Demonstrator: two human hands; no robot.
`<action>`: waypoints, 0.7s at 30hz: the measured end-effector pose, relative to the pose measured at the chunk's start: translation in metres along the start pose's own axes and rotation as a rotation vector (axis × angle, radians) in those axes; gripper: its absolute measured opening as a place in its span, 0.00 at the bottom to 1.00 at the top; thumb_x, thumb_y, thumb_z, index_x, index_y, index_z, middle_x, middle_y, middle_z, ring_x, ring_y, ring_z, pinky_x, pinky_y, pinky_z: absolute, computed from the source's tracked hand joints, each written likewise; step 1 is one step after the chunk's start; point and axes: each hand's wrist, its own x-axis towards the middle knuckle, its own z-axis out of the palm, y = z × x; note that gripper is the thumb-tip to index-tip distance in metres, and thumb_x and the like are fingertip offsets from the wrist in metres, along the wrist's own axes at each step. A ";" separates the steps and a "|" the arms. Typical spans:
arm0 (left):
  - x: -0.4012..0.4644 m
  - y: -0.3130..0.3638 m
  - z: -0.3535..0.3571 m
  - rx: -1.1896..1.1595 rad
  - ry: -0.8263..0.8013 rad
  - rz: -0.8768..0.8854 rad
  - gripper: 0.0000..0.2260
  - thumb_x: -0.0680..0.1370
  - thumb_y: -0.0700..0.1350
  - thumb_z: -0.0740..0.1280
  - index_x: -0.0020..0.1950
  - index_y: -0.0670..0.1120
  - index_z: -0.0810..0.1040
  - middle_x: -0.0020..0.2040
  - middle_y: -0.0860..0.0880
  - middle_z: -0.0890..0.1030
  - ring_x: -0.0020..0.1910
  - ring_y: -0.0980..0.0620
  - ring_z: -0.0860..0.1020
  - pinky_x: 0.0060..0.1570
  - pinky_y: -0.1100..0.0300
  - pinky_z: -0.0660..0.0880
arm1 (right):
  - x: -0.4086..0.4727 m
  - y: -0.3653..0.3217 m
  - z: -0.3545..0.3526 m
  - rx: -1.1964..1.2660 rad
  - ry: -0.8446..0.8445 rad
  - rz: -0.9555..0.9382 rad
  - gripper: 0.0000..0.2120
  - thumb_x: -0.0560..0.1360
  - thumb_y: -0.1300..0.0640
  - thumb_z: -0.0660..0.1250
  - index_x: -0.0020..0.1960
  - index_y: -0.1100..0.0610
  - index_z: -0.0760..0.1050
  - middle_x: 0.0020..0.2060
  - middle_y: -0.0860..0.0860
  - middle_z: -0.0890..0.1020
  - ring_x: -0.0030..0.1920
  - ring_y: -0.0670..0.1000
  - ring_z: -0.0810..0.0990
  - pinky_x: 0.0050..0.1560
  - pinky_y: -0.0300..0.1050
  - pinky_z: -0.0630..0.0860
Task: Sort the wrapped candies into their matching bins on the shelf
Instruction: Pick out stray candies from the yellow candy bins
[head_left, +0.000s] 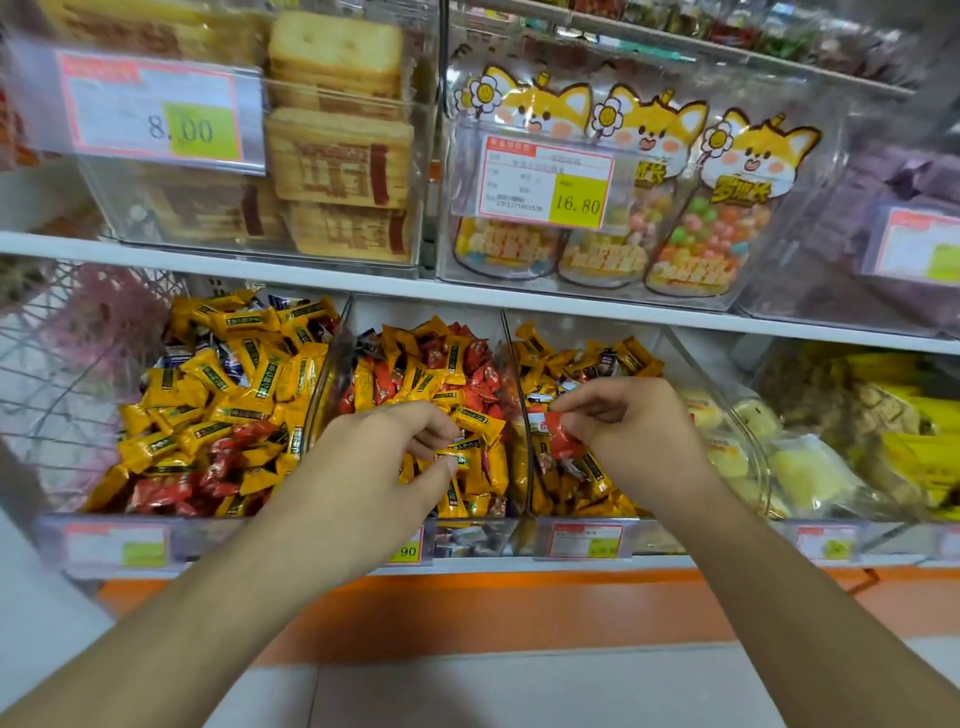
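- The lower shelf (467, 304) carries three clear bins of wrapped candies side by side, and everything below is placed against the middle bin (511, 415).
- The left bin (332, 364), just left of the middle bin, holds mostly yellow candies with a patch of red ones toward its front.
- The middle bin itself holds yellow and red candies mixed together.
- The right bin (675, 353), just right of the middle bin, holds mostly yellow candies.
- The left hand (384, 457) reaches over the front half of the middle bin, fingers curled down into the pile; thumb and fingertips pinch a yellow candy (457, 457) that lies among the other candies.
- The right hand (628, 421) hovers just right of the middle bin, over the right bin near the dividing wall; its thumb and forefinger pinch the top edge of a red candy (558, 434), which hangs below the fingertips, lifted clear of the pile, the other fingers loosely curled.
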 end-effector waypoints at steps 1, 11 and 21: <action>-0.001 0.003 -0.001 -0.029 -0.003 -0.013 0.08 0.79 0.50 0.72 0.57 0.58 0.80 0.50 0.63 0.81 0.51 0.68 0.79 0.55 0.63 0.78 | -0.002 -0.008 0.000 0.087 0.002 0.002 0.10 0.77 0.60 0.75 0.45 0.45 0.86 0.41 0.43 0.86 0.44 0.40 0.83 0.44 0.33 0.80; -0.011 -0.005 -0.041 -0.350 0.043 -0.243 0.07 0.76 0.46 0.76 0.51 0.54 0.81 0.40 0.52 0.85 0.40 0.52 0.86 0.45 0.47 0.83 | -0.034 -0.072 0.046 0.494 -0.251 -0.023 0.05 0.77 0.64 0.74 0.52 0.56 0.84 0.43 0.53 0.87 0.44 0.51 0.88 0.46 0.49 0.86; -0.009 -0.033 -0.050 0.370 0.165 -0.162 0.24 0.79 0.51 0.71 0.74 0.51 0.73 0.72 0.51 0.74 0.69 0.46 0.74 0.65 0.49 0.73 | 0.019 0.007 0.004 0.246 0.047 0.066 0.13 0.79 0.67 0.69 0.46 0.50 0.84 0.42 0.51 0.87 0.50 0.53 0.86 0.49 0.54 0.82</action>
